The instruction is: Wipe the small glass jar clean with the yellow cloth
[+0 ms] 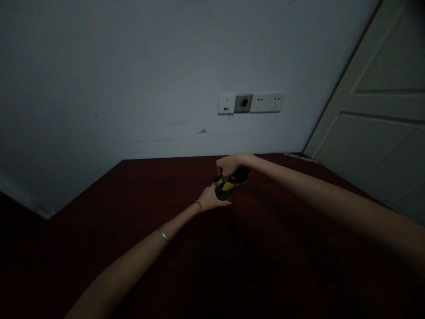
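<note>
On the dark red tabletop, my left hand (210,198) is curved round the side of a small round glass-like cup (229,195) with dark contents or a dark inside. Its thumb lies along the near side of the cup. Just above and behind, my right hand (229,165) is closed on a yellow and black object (232,181), perhaps a packet or a bottle. This object is tilted, with its yellow end over the cup's rim. Dim light hides its exact kind, and whether anything comes out of it cannot be made out.
The dark red table (166,181) meets a pale wall (133,79) at the back. Wall sockets (265,103) and a grey switch plate (243,103) sit above the hands. A panelled white door (375,119) stands at the right. A flat pale strip (299,157) lies near the back right corner.
</note>
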Demonstrator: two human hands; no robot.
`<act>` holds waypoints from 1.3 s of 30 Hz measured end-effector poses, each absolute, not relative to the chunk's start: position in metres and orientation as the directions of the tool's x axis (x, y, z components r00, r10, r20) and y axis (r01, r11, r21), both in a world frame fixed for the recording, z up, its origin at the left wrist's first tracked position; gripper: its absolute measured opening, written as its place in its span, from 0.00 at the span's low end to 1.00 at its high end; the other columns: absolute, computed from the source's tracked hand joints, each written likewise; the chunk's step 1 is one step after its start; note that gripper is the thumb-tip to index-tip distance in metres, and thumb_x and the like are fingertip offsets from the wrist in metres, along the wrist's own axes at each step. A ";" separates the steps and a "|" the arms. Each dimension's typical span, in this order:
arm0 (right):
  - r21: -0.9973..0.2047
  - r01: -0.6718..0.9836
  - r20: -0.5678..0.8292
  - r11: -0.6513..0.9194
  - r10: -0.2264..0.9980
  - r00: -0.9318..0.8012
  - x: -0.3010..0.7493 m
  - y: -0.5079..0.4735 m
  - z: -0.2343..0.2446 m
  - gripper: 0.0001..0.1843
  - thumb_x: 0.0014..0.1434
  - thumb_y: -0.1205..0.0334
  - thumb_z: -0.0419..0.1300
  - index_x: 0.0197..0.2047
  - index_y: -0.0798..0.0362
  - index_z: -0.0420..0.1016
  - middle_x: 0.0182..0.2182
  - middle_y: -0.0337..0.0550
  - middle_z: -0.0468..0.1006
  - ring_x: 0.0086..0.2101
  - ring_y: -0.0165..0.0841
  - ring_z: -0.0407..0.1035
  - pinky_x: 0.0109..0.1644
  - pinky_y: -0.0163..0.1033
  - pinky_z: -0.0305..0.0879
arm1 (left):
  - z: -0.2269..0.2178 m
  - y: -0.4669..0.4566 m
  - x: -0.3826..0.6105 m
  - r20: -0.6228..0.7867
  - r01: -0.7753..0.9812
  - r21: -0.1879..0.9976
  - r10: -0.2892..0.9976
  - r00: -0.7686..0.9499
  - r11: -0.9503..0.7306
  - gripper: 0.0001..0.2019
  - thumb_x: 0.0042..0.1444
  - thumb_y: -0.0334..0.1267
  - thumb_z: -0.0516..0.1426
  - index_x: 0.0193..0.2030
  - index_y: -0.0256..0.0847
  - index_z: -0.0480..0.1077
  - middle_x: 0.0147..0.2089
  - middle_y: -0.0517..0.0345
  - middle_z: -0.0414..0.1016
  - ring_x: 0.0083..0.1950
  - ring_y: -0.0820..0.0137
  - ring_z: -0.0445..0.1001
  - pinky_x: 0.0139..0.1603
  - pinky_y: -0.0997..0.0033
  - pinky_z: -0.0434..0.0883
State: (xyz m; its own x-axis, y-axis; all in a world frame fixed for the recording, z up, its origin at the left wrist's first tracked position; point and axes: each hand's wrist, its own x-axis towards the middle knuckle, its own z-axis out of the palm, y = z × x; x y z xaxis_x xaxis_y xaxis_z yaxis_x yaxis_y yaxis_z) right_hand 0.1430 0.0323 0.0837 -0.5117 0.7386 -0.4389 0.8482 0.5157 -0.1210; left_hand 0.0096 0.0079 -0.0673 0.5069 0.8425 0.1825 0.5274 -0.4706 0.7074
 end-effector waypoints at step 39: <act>-0.189 0.599 -0.211 0.778 0.564 -0.798 0.189 0.026 0.057 0.21 0.50 0.70 0.57 0.48 0.56 0.77 0.40 0.45 0.79 0.36 0.31 0.71 0.38 0.34 0.61 | -0.073 0.011 0.014 0.170 0.570 0.686 0.861 0.479 -0.452 0.41 0.34 0.51 0.68 0.55 0.38 0.61 0.50 0.46 0.74 0.52 0.53 0.73 0.51 0.58 0.70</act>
State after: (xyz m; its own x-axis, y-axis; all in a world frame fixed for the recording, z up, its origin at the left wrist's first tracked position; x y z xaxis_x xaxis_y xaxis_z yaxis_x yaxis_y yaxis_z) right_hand 0.1886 0.0260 0.0567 -0.7984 0.5640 -0.2108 0.5993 0.7779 -0.1888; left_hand 0.0142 0.0111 -0.0735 0.4787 0.8613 0.1702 0.5700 -0.4523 0.6859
